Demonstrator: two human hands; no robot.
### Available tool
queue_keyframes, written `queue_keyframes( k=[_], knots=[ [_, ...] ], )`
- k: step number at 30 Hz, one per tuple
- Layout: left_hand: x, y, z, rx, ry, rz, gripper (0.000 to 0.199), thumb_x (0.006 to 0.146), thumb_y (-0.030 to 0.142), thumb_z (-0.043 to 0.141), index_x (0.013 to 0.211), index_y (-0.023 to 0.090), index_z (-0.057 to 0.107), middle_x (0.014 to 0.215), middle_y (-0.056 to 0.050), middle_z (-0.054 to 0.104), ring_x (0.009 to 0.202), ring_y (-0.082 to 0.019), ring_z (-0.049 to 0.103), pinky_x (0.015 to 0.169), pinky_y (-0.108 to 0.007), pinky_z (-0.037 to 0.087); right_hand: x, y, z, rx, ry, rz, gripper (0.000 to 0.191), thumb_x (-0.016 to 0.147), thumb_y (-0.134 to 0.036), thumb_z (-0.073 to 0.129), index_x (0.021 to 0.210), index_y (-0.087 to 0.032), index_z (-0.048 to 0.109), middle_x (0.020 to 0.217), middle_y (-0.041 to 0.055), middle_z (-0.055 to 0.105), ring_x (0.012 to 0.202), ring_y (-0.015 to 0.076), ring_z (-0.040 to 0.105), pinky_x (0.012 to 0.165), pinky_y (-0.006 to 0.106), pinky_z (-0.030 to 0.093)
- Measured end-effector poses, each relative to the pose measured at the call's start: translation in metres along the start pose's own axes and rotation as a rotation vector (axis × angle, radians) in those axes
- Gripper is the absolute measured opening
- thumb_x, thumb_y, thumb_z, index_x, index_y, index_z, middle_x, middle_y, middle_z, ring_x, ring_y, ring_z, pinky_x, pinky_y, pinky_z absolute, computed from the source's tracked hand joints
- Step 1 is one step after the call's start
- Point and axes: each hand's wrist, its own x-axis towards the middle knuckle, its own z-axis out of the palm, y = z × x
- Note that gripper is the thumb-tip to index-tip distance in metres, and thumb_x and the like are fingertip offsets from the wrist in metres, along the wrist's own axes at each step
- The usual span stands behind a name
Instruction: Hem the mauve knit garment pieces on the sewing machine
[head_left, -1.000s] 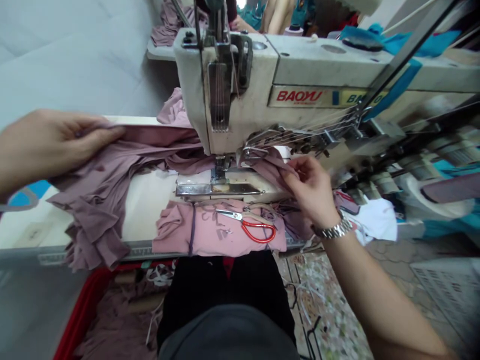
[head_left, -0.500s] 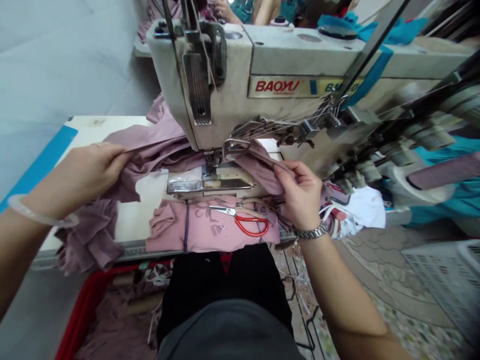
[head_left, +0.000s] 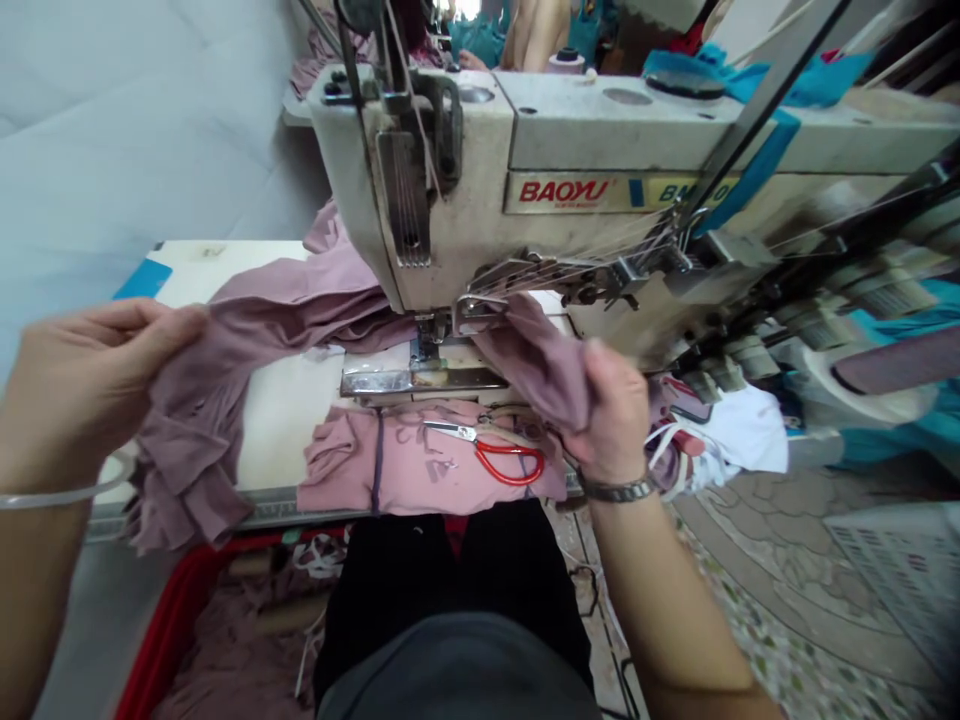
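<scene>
Mauve fabric (head_left: 300, 295) runs across the white bed of a sewing machine (head_left: 480, 200), passing behind and under its needle head. My left hand (head_left: 105, 370) pinches the fabric's left part between thumb and fingers. On the other side of the presser foot (head_left: 431, 330), my right hand (head_left: 615, 415) grips a bunched part of the same fabric, its fingers partly hidden by the cloth. Red-handled scissors (head_left: 510, 460) lie on a pink folded cloth pad (head_left: 420, 475) at the front edge. More mauve cloth hangs over the table edge below my left hand.
Under the table stands a red bin (head_left: 161, 620) holding mauve fabric. White cloth (head_left: 746, 430) lies to the right, near several thread cones (head_left: 862, 290). A white plastic basket (head_left: 900, 570) sits on the floor. Behind the machine, part of another person (head_left: 540, 35) shows.
My left hand has moved left and slightly down along the fabric. My right hand has turned and now holds a bunched fold instead of a thin edge. The view has shifted a little.
</scene>
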Motion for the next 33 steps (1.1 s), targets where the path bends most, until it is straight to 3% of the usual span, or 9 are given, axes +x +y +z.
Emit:
queue_keyframes(
  k=[2,4,6,8,13,16,21,27,33],
  knots=[
    [-0.006,0.023,0.023,-0.102,-0.205,0.224,0.038,0.082,0.053,0.062,0.089,0.017,0.071,0.075,-0.002,0.067,0.062,-0.013,0.059,0.056,-0.026,0.049,-0.008,0.001,0.017,-0.357,-0.331,-0.285,0.02,0.089,-0.039,0.061,0.091,-0.021,0.07,0.09,0.0033,0.071,0.083,0.0168,0.066,0.078,0.034,0.056],
    [-0.014,0.042,0.054,-0.04,-0.508,0.669,0.038,0.083,0.048,0.064,0.11,0.022,0.071,0.102,-0.008,0.071,0.087,-0.021,0.066,0.076,-0.034,0.056,-0.009,0.005,0.028,-0.739,-0.676,-0.567,0.026,0.091,-0.033,0.06,0.109,-0.015,0.067,0.111,0.0112,0.069,0.103,0.0222,0.062,0.09,0.039,0.054],
    [-0.019,0.051,0.083,0.181,-0.457,0.96,0.043,0.09,0.037,0.059,0.128,0.018,0.062,0.122,-0.015,0.064,0.108,-0.027,0.062,0.09,-0.041,0.053,-0.004,0.009,0.029,-1.094,-0.831,-0.782,0.035,0.094,-0.024,0.054,0.124,-0.007,0.059,0.126,0.0187,0.061,0.112,0.0273,0.057,0.092,0.044,0.051],
    [-0.024,0.049,0.104,0.39,-0.306,1.077,0.041,0.093,0.023,0.053,0.133,0.016,0.057,0.122,-0.017,0.062,0.109,-0.028,0.06,0.087,-0.041,0.052,0.004,0.011,0.022,-1.34,-0.839,-0.898,0.038,0.095,-0.014,0.045,0.132,-0.006,0.053,0.125,0.0199,0.06,0.107,0.0274,0.056,0.085,0.044,0.051],
    [-0.037,0.041,0.112,0.519,-0.086,1.127,0.033,0.094,0.013,0.047,0.122,0.016,0.063,0.114,-0.013,0.065,0.099,-0.024,0.061,0.08,-0.037,0.051,0.014,0.013,0.007,-1.355,-0.879,-1.036,0.042,0.093,-0.013,0.045,0.134,-0.006,0.051,0.123,0.0198,0.061,0.107,0.0269,0.055,0.082,0.042,0.049],
    [-0.044,0.045,0.112,0.474,-0.1,1.076,0.031,0.093,0.015,0.047,0.12,0.013,0.063,0.121,-0.014,0.062,0.108,-0.025,0.058,0.089,-0.038,0.05,0.008,0.016,0.012,-1.284,-0.866,-1.042,0.045,0.093,-0.019,0.047,0.134,-0.002,0.05,0.132,0.0228,0.056,0.119,0.0304,0.05,0.092,0.047,0.046],
    [-0.049,0.054,0.117,0.537,-0.087,0.956,0.04,0.091,0.014,0.047,0.13,0.015,0.058,0.113,-0.016,0.062,0.099,-0.027,0.057,0.077,-0.04,0.048,-0.002,0.025,0.027,-1.3,-0.742,-0.975,0.039,0.095,-0.021,0.045,0.13,-0.007,0.055,0.123,0.0194,0.062,0.108,0.0277,0.055,0.082,0.043,0.048],
    [-0.058,0.061,0.118,0.603,-0.055,0.932,0.041,0.091,0.013,0.048,0.131,0.01,0.057,0.122,-0.017,0.059,0.105,-0.028,0.055,0.079,-0.041,0.046,-0.008,0.029,0.039,-1.128,-0.567,-0.797,0.036,0.095,-0.022,0.046,0.125,-0.007,0.058,0.124,0.015,0.063,0.116,0.0262,0.052,0.1,0.043,0.044],
    [-0.063,0.067,0.12,0.631,-0.072,0.869,0.038,0.091,0.015,0.048,0.128,0.011,0.059,0.125,-0.016,0.059,0.105,-0.029,0.055,0.079,-0.042,0.046,-0.018,0.028,0.048,-1.182,-0.573,-0.738,0.037,0.096,-0.023,0.045,0.127,-0.009,0.058,0.129,0.0143,0.061,0.119,0.0283,0.049,0.099,0.045,0.044]
  ],
)
